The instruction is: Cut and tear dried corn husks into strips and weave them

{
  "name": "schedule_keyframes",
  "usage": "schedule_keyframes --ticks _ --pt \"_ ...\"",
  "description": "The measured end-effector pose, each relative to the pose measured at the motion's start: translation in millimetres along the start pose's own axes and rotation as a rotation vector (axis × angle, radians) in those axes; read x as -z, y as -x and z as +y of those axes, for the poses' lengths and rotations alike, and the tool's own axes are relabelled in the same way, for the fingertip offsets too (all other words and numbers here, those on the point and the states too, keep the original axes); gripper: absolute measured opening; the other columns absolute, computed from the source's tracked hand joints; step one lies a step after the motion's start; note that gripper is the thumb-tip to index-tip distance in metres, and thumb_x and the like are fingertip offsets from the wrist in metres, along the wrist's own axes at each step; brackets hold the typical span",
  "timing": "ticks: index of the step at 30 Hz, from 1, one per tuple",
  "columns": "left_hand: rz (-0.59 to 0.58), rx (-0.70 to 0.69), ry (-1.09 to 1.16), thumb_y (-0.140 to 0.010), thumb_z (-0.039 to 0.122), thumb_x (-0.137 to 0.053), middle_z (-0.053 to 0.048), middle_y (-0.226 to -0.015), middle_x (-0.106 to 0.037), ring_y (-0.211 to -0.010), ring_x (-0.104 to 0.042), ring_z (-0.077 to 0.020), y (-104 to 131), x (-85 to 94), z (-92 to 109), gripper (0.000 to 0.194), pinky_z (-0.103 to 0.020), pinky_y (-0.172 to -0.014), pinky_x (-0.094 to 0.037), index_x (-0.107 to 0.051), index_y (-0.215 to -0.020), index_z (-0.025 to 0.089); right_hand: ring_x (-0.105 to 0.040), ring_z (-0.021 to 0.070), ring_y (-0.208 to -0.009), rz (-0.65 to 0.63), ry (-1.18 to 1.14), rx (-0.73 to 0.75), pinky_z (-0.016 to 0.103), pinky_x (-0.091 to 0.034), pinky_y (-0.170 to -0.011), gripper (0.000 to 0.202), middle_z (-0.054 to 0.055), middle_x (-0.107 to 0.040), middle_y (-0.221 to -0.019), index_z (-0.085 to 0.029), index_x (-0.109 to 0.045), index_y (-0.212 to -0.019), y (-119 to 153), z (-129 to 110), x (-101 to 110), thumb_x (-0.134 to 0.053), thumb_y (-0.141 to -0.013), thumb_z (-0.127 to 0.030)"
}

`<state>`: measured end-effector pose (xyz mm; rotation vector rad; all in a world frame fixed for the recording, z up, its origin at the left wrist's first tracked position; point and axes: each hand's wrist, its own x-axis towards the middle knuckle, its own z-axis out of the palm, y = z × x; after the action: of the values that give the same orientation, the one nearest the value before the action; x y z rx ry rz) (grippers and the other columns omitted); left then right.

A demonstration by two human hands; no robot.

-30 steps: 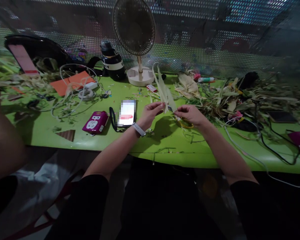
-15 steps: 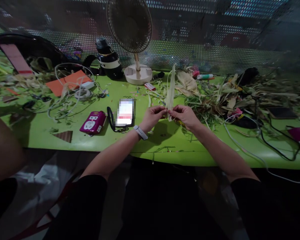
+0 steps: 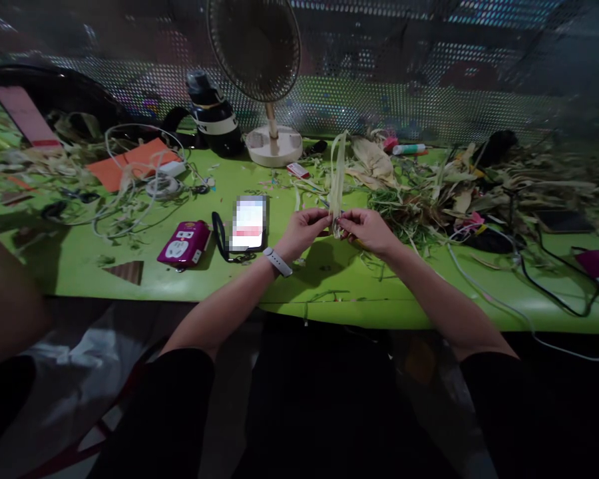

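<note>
Between my hands a pale dried corn husk strip (image 3: 337, 174) stands upright above the table, its long upper part split and bent over at the top. My left hand (image 3: 305, 229), with a white band on the wrist, pinches its lower end from the left. From the right, my right hand (image 3: 368, 229) closes its thumb and fingers on the same lower end. My fingers hide part of the strip there. Beyond my right hand lies a heap of green and dry plant strands (image 3: 404, 209), with a larger dry husk (image 3: 372, 158) behind.
On the green table (image 3: 279, 286) a phone (image 3: 250, 224) and a purple power socket (image 3: 184, 244) lie left of my hands. A fan (image 3: 274, 145) and a dark bottle (image 3: 219, 126) stand at the back. White cables (image 3: 499, 307) run on the right. Another person's arm (image 3: 10, 293) is at far left.
The husk strip's top has folded over, and the strip looks narrower and shifted slightly left. My right fingers have changed their hold at its lower end; my left hand stays nearly in place.
</note>
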<state>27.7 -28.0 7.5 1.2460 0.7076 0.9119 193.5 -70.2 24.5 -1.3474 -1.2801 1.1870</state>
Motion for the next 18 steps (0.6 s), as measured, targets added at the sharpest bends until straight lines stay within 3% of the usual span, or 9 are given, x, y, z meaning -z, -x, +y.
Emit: schedule_keyframes --ticks 9,18 --pt "-0.013 0.039 -0.001 -0.062 0.044 -0.08 -0.002 -0.078 -0.068 -0.074 -0.062 -0.0121 1 1.4 0 0.035 -0.028 -0.07 -0.056 -0.072 -0.077 0.014 -0.055 0.0089 -0.048 0.024 0.043 -0.022 0.021 -0.045 -0.044 0.018 -0.003 -0.059 -0.062 -0.017 -0.058 -0.073 -1 3 -4 -0.072 -0.073 -0.029" --pt "0.061 0.15 0.099 -0.054 0.041 -0.084 -0.003 -0.075 -0.069 -0.072 -0.063 -0.0128 3 -1.2 9 0.034 -0.027 -0.066 -0.054 -0.07 -0.072 0.015 -0.056 0.0098 -0.048 0.07 0.071 0.074 0.024 -0.05 -0.046 0.023 -0.003 -0.06 -0.063 -0.018 -0.061 -0.076 2 8 -10 -0.072 -0.072 -0.037"
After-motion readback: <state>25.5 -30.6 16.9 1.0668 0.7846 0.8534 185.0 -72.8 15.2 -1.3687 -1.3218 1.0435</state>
